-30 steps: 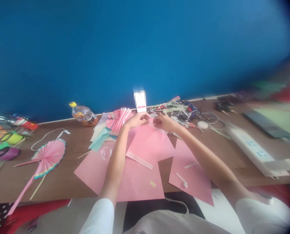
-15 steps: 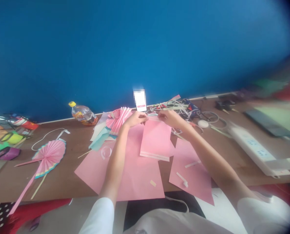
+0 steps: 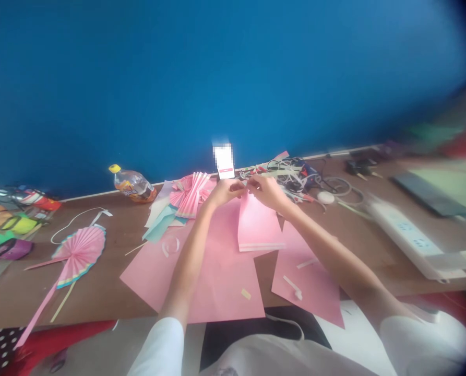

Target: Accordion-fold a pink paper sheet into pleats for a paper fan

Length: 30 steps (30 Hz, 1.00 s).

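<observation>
A small pink sheet of paper (image 3: pixel 259 225) with pale strips along its near edge is held up at its far end. My right hand (image 3: pixel 267 192) is closed, its fingertips pinching that end. Close beside it, almost touching, my left hand (image 3: pixel 227 192) is closed on the far left corner of the same sheet. Fingers partly hide the gripped edge. Beneath lies a larger pink sheet (image 3: pixel 225 292), bearing a clear ring of tape (image 3: pixel 170 245) and a small pale scrap (image 3: pixel 246 294). A second pink sheet (image 3: pixel 314 292) with white strips lies to the right.
A pleated pink paper fan (image 3: pixel 82 250) lies at left; another folded pink piece (image 3: pixel 191 196) sits behind my left hand. A tilted bottle (image 3: pixel 134 185), a lit phone (image 3: pixel 225 161), tangled cables (image 3: pixel 295 175) and a white power strip (image 3: pixel 408 235) are along the brown table (image 3: pixel 123 300).
My hands have come together at the small pink sheet's far edge, the left moving right and the right moving left. The sheet's near edge has swung right and the sheet now looks curved.
</observation>
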### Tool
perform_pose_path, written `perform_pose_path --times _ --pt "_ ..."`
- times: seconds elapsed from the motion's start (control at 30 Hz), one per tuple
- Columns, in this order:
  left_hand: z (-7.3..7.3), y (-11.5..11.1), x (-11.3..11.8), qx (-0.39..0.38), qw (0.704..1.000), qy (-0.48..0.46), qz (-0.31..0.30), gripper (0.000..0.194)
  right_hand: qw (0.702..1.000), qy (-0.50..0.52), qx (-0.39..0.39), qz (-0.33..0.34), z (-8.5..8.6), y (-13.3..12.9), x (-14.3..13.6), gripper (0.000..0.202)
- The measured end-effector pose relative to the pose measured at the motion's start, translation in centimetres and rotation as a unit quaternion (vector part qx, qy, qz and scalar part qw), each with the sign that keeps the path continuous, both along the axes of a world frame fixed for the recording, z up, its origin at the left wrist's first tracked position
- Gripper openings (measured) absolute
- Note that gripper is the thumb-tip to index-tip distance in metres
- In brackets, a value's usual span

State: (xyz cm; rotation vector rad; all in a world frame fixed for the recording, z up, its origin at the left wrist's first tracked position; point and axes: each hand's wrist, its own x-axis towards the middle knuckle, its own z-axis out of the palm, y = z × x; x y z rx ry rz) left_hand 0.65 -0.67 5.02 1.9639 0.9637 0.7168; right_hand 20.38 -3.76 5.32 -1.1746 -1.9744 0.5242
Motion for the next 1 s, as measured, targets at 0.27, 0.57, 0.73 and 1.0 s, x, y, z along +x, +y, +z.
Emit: perform_pose_path --times 0.27,0.57,0.73,1.0 --pt "0.2 -0.2 0.1 0.039 0.999 0.025 0.006 0.026 0.999 0.002 0.009 0.031 -0.2 0.4 0.4 0.007" --pt "0.7 -0.4 -0.1 0.03 0.999 0.008 -0.02 0.033 0.982 -0.127 0.134 0.027 -0.9 0.6 0.9 0.02" --pt "0.9 -0.2 -0.1 0.035 0.999 -0.029 0.0 0.034 0.963 -0.151 0.222 -0.029 -1.0 0.2 0.6 0.025" --pt "1.4 -0.3 -0.1 0.025 0.999 -0.041 -0.004 0.043 0.958 -0.156 0.239 -0.038 -0.4 -0.3 0.1 0.028"
